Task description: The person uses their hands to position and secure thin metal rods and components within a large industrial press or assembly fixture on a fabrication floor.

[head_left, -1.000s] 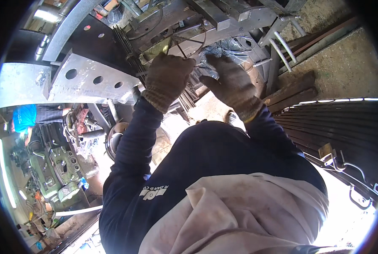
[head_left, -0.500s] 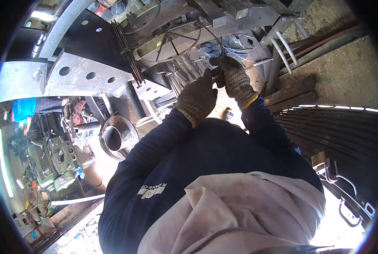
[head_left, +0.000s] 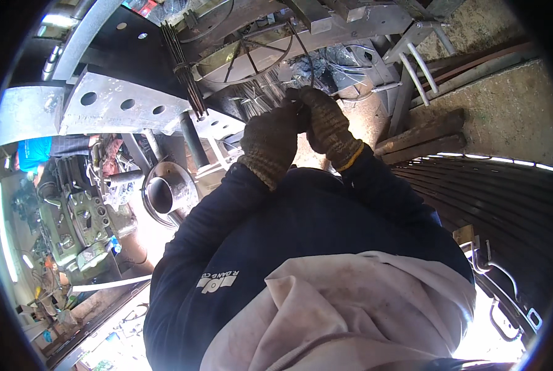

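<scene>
Both my hands wear brownish knit gloves and are held close together in front of my chest. My left hand [head_left: 268,143] is closed, its fingertips meeting the right hand's; whatever they pinch is hidden. My right hand [head_left: 329,127], with a yellow band at the glove cuff, is closed too. A thin dark rod [head_left: 304,52], slightly curved, runs from its fingers up toward the metalwork. Beyond the hands lies a pile of thin metal rods [head_left: 259,93]. Left of that, a wire-tied bundle of rods [head_left: 182,69] leans across a steel plate.
A drilled steel beam [head_left: 119,106] extends at the left, above a round flanged pipe [head_left: 161,195]. Far left stand a green machine [head_left: 81,222] and a person in blue [head_left: 34,154]. Timber blocks [head_left: 422,136] and a corrugated dark sheet [head_left: 487,191] are at the right.
Both hands have moved left and closer to my body, and the fingers are now closer together. The thin dark rod's lower end has swung left with my right hand.
</scene>
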`<state>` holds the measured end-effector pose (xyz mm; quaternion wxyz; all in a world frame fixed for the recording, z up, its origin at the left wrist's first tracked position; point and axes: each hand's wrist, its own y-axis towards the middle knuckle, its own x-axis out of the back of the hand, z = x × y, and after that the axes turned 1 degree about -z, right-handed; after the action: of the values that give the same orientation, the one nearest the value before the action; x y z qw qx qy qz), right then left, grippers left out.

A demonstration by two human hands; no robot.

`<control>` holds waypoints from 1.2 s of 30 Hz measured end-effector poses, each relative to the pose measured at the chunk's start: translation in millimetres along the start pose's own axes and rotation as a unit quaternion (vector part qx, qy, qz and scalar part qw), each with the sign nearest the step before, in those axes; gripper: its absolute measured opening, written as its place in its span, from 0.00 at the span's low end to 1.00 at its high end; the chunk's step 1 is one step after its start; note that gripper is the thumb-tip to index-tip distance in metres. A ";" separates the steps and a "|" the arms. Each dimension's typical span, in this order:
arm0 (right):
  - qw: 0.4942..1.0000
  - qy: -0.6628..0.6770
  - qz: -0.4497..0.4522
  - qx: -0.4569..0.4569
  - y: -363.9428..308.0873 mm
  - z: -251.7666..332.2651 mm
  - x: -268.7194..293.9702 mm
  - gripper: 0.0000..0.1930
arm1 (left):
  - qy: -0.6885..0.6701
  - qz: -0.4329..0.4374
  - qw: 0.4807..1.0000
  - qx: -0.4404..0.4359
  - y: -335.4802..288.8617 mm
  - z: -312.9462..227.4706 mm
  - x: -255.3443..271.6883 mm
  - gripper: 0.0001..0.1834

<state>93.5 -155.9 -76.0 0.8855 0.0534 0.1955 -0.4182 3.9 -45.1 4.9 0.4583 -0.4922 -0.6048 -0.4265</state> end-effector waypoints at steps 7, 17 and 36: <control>0.953 -0.291 0.035 0.082 -3.2 20.8 9.3 0.09 | -0.035 0.005 0.999 -0.024 0.9 8.5 -11.2 0.10; 0.935 0.336 0.016 -0.110 73.7 4.9 23.2 0.32 | -0.012 -0.012 0.997 -0.079 5.9 20.5 -12.7 0.11; 0.904 0.418 -0.007 -0.090 125.9 6.3 -19.5 0.43 | 0.022 -0.089 0.982 -0.166 31.0 65.9 0.6 0.14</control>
<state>180.1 -62.3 -71.2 0.7207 0.1421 0.5846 -0.3444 25.5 23.4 -6.7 0.3435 -0.4966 -0.5565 -0.5707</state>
